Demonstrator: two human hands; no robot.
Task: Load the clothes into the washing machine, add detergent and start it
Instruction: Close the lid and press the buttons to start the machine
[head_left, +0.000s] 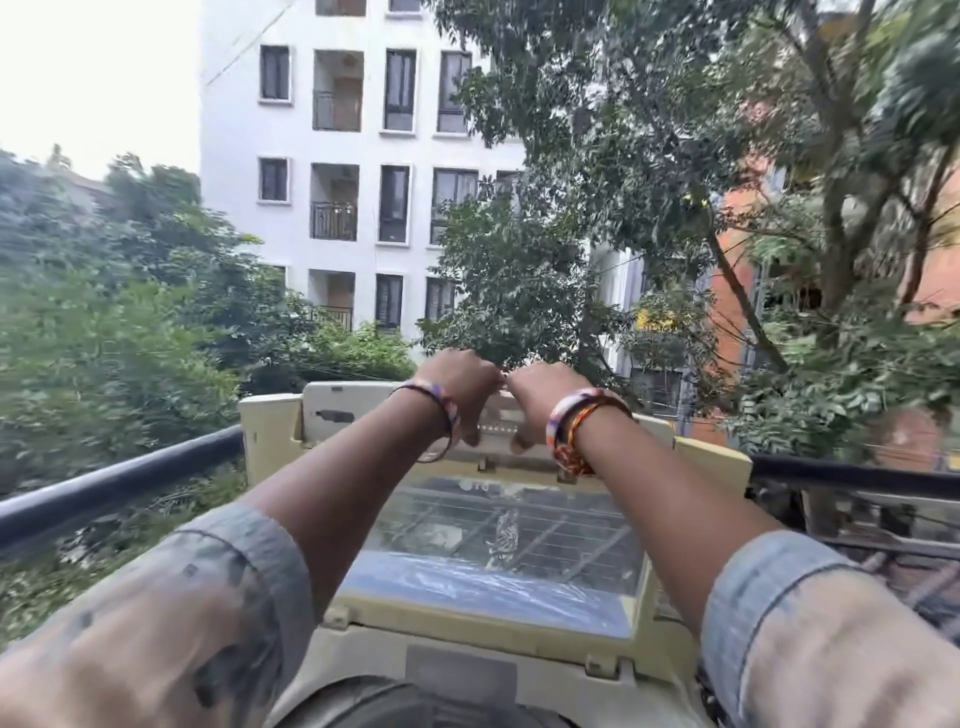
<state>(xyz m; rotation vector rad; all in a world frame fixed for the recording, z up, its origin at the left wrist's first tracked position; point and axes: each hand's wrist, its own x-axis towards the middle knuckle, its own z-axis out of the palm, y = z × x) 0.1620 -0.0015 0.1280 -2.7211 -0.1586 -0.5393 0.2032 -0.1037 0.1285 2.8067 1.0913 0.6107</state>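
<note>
A yellowed cream top-load washing machine (270, 431) stands directly below me against the balcony rail. Its lid (519, 462), with a glass window (498, 540) and a small logo, is raised upright in front of me. My left hand (460, 387) and my right hand (540, 397) sit side by side on the lid's top edge, fingers curled over it and thumbs pressing its near face. The dark round drum opening (415, 699) shows at the bottom edge. No clothes or detergent are in view.
A black balcony railing (119, 480) runs left of the machine and continues on the right (857, 475). Beyond it are dense trees (104, 338) and a white multi-storey building (337, 156). Rods and clutter lie at the right (883, 551).
</note>
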